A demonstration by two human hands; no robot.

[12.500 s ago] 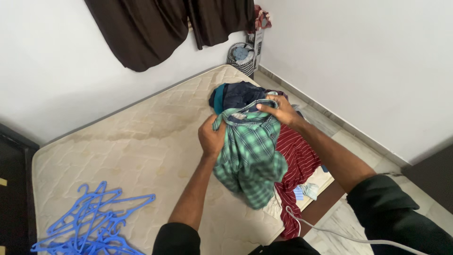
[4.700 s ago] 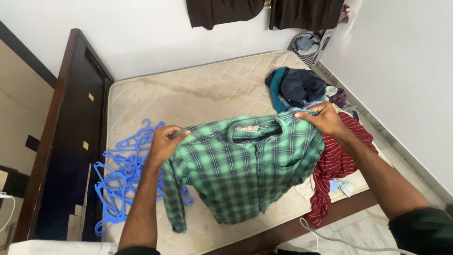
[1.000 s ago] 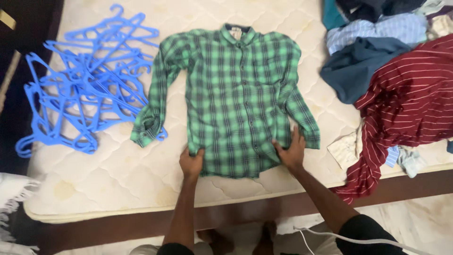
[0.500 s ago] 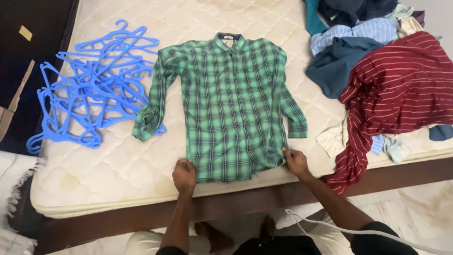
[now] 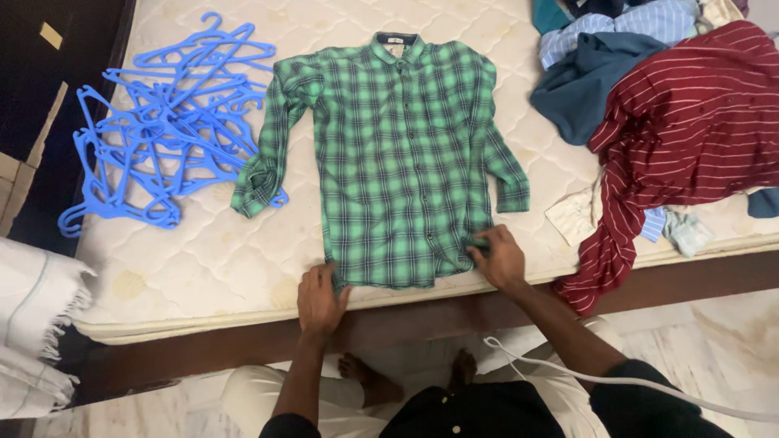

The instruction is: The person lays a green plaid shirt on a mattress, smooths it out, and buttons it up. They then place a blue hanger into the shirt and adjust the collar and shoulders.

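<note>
A green plaid shirt (image 5: pixel 402 154) lies flat, front up, on a bare cream mattress (image 5: pixel 203 251), collar away from me. My left hand (image 5: pixel 318 297) grips the hem's left corner at the mattress's near edge. At the right corner of the hem, my right hand (image 5: pixel 498 256) pinches the fabric. The left sleeve is bent, with its cuff resting by a pile of blue hangers. The right sleeve lies along the shirt's side.
Several blue plastic hangers (image 5: pixel 158 130) are tangled at the left of the mattress. A heap of clothes sits at the right: a maroon striped shirt (image 5: pixel 682 138), a dark teal garment (image 5: pixel 580 93), a light blue striped one (image 5: pixel 625 24). A white cable (image 5: pixel 633 381) crosses my lap.
Earlier I held the shirt up by its shoulders, then laid it flat. In the last second both hands slid down to the hem corners at the mattress edge.
</note>
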